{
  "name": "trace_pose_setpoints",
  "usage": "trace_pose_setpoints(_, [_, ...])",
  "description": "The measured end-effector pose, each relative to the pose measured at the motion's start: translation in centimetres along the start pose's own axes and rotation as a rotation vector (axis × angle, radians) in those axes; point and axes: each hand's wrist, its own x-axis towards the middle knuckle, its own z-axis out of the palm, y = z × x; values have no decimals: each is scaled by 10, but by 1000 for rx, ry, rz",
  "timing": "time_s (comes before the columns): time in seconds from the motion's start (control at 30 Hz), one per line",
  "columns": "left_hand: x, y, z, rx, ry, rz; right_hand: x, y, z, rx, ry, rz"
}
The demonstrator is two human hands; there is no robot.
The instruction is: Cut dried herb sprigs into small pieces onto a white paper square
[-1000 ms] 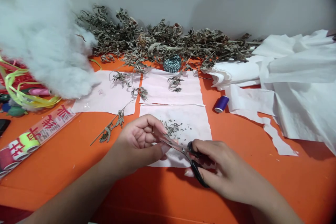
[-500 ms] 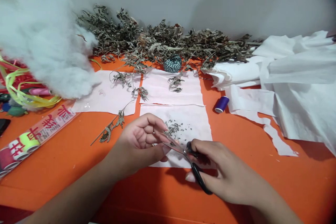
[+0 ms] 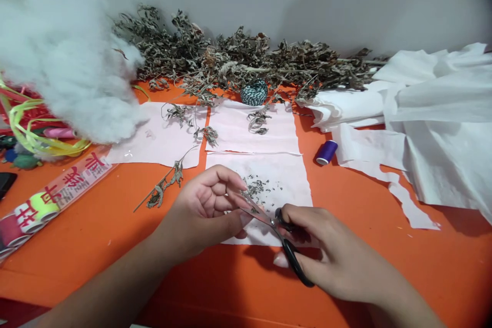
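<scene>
Cannot make out anything pinched in the left hand (image 3: 209, 207), near the scissors (image 3: 273, 222). Cannot see all the fluff (image 3: 73, 69) or black object (image 3: 6, 183), cut off by the left edge.

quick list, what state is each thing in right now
Scissors: blades parted, in the right hand
Left hand: curled by the blade tips, grip unclear
Leaf bits: chopped, scattered on a white sheet
Dried plant bundle: withered, heaped
Long-stemmed sprig: dry, lying down
Purple thread spool: wound, on its side
String ball: wound up
Packaged thread spools: in clear wrapping
White fluff: loose, piled up
Sheets at right: rumpled
</scene>
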Motion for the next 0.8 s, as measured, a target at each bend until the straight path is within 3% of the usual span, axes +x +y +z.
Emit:
trace_pose_setpoints(0.13, [3, -1, -5, -3, -67, -8, -1, 5, 0, -31, 5, -21])
trace_pose_setpoints(0.4, [1, 2, -4, 49, -47, -15, 3, 1, 1, 2, -5, 15])
trace_pose_setpoints(0.5, [2, 3, -2, 51, 7, -19, 3, 1, 0, -26, 15, 12])
trace_pose_setpoints(0.8, [10, 6, -1, 104, 221, -33, 4, 8, 0, -143, 242, 33])
